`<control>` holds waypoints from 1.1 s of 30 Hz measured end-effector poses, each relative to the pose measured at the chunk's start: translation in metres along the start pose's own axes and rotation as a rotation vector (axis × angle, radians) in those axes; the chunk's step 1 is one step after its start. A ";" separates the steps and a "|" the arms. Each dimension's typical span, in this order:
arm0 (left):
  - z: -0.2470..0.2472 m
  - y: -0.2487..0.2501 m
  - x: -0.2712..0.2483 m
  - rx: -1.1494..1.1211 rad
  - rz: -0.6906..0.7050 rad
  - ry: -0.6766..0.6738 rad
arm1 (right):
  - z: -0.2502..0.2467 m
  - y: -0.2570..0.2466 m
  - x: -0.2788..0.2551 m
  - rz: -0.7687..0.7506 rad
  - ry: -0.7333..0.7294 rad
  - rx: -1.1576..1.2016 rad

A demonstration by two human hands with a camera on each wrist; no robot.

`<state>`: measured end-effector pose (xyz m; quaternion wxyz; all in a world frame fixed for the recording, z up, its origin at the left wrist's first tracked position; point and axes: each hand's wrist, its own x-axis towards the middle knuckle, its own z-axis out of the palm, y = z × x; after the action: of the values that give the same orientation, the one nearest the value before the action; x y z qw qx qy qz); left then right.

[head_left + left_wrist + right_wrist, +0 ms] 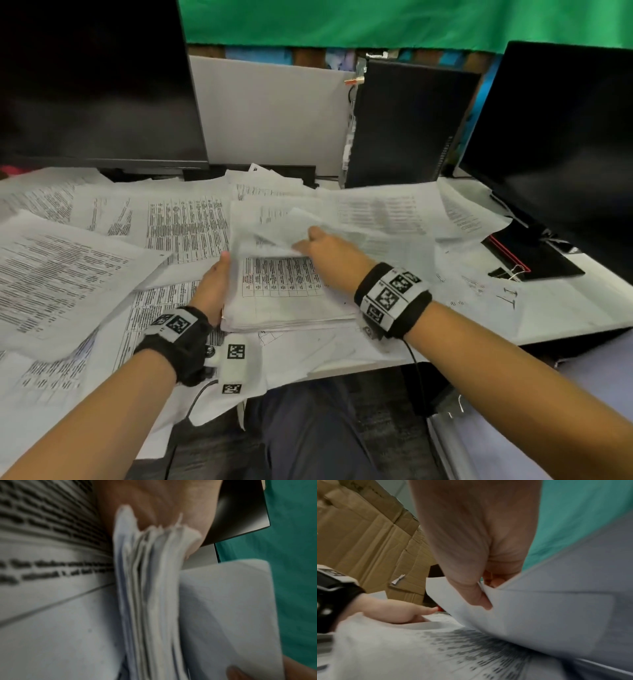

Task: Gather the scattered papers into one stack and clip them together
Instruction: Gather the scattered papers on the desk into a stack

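Note:
A thick stack of printed papers lies at the middle of the desk. My left hand rests flat against the stack's left edge; in the left wrist view the palm presses on the ragged sheet edges. My right hand pinches a loose sheet by its near corner and holds it curled just above the stack's far end. The right wrist view shows thumb and fingers closed on that sheet. A black binder clip lies far right.
Several loose printed sheets cover the desk on all sides of the stack. Dark monitors stand at back left and right, a black computer case between them. A black folder lies under the clip. Cardboard boxes stand left.

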<state>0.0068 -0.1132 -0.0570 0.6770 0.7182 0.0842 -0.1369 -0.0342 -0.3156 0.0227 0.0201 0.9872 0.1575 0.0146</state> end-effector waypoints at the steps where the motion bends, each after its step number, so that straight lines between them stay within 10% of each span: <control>1: -0.001 -0.002 0.001 -0.040 0.011 -0.012 | 0.004 -0.007 -0.001 -0.044 -0.022 0.010; 8: -0.002 -0.002 0.002 -0.242 -0.053 -0.084 | 0.012 -0.001 0.008 -0.108 -0.351 0.396; 14: -0.002 0.000 0.002 -0.182 0.022 -0.069 | 0.031 0.112 0.029 0.570 -0.197 0.332; 21: 0.006 0.003 -0.001 -0.089 0.086 -0.048 | 0.036 0.126 0.026 0.455 -0.262 0.370; 33: 0.003 -0.002 0.006 -0.018 0.058 0.025 | 0.028 0.101 0.042 0.865 -0.006 1.282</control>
<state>0.0112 -0.1168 -0.0604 0.6861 0.7159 0.0729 -0.1074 0.0381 -0.3994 0.0004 -0.5624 0.7798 -0.2644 -0.0753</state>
